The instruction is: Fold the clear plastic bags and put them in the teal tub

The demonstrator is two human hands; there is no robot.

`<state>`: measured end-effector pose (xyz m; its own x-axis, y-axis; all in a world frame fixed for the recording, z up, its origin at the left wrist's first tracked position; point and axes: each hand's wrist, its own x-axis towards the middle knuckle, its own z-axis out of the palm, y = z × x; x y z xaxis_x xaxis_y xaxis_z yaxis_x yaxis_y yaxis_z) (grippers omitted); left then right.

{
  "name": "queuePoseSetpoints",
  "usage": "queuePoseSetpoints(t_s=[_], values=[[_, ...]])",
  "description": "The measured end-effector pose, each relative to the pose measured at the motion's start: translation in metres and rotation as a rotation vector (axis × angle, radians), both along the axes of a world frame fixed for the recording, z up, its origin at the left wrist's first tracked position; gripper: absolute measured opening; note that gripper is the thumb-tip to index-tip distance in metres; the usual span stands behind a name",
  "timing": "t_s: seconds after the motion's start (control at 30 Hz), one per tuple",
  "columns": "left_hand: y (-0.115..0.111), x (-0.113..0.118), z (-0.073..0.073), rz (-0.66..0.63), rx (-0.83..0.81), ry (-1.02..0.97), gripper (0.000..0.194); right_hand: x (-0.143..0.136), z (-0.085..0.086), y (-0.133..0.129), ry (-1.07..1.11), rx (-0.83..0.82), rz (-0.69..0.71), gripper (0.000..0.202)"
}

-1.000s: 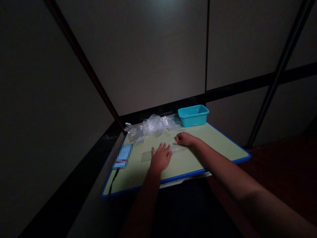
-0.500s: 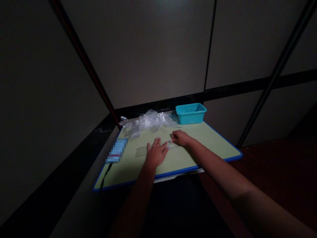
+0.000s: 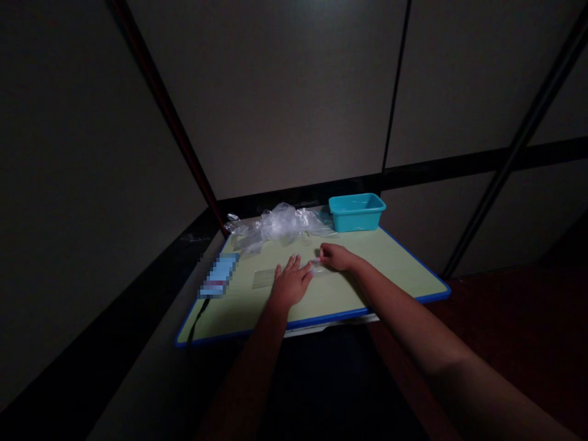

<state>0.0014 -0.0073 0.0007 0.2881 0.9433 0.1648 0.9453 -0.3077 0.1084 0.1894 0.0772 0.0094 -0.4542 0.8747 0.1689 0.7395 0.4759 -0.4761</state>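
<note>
My left hand (image 3: pixel 291 286) lies flat with its fingers spread on a narrow, clear plastic sleeve (image 3: pixel 261 279), pressing it to the board. The sleeve reaches out to the left of this hand and continues to the right towards my other hand. My right hand (image 3: pixel 337 256) is closed in a pinch at the sleeve's right part, close to my left thumb and forefinger. A small pale, purplish spot shows by its fingertips. What exactly the pinch holds is too small and dark to make out.
A yellow-green board table (image 3: pixel 399 275) with a blue rim bears everything. Crumpled clear plastic bags (image 3: pixel 282 223) lie along its back. A turquoise plastic basket (image 3: pixel 357 220) stands at the back right. A blurred-out blue item (image 3: pixel 219 274) with a black strap lies left. Wall panels rise behind.
The view has shifted slightly. Both hands keep nearly the same place and pose on the clear plastic sleeve.
</note>
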Motion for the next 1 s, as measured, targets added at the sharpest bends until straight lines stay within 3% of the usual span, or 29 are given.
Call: queuePoseSetpoints(t_s=[0.13,0.53,1.0], values=[[-0.001,0.0,0.001,-0.002,-0.001,0.0,0.046,-0.001,-0.006,0.005,0.15,-0.053,0.008,0.013],[-0.001,0.001,0.003,-0.041,0.024,-0.035,0.047,0.001,-0.01,0.013,0.27,-0.121,0.08,0.008],[-0.001,0.001,0.002,-0.077,0.046,-0.078,0.05,-0.006,-0.01,0.014,0.737,-0.37,0.111,0.014]])
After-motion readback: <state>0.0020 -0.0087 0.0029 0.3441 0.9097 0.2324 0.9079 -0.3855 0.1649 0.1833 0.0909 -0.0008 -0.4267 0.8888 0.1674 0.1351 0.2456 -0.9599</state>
